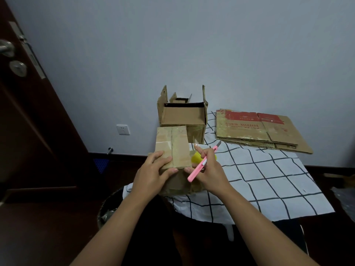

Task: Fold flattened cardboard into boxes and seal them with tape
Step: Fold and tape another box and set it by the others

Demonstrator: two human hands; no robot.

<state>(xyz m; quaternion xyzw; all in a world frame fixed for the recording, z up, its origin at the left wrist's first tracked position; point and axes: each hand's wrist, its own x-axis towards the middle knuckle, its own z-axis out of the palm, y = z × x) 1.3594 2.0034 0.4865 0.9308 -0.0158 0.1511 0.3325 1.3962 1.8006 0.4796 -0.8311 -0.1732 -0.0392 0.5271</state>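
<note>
A small taped cardboard box point(172, 146) stands at the near left edge of the table, its top seam covered with clear tape. My left hand point(153, 171) holds its near left corner, fingers spread over the top and thumb on the front face. My right hand point(207, 169) grips a pink utility knife point(201, 164) with the blade pointing up and away, and its thumb touches the box's near right corner. A yellow tape roll point(196, 158) lies partly hidden behind the right hand. A stack of flattened cardboard point(257, 131) lies at the far right.
A larger open box point(182, 114) with raised flaps stands behind the small one against the wall. The table carries a white cloth point(269, 179) with a black grid. A waste bin point(109, 208) sits on the floor at left, beside a dark door point(38, 112).
</note>
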